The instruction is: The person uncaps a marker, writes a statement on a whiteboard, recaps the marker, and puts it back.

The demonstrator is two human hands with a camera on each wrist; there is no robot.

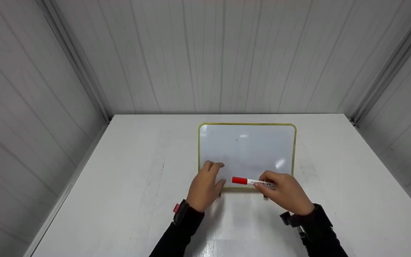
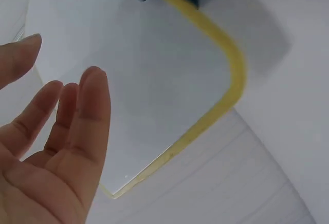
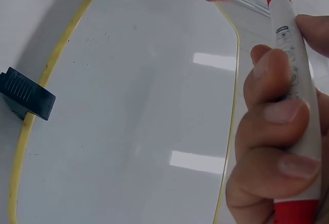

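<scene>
A small whiteboard (image 1: 246, 150) with a yellow rim stands tilted on dark feet (image 3: 25, 95) on a white table (image 1: 134, 185). My left hand (image 1: 211, 175) is at the board's lower left corner, its fingers (image 2: 77, 111) straight and relaxed close to the board (image 2: 154, 75); whether they touch it I cannot tell. My right hand (image 1: 268, 182) grips a white marker (image 1: 253, 181) with a red cap (image 1: 239, 180), held sideways in front of the board's lower edge. In the right wrist view the fingers (image 3: 272, 116) curl round the marker's barrel (image 3: 293, 75) above the board (image 3: 139, 106).
Grey panelled walls (image 1: 205, 53) close in the table at the back and on both sides. The table's left edge (image 1: 66, 189) meets a metal rail. Both wrists wear dark sleeves and straps.
</scene>
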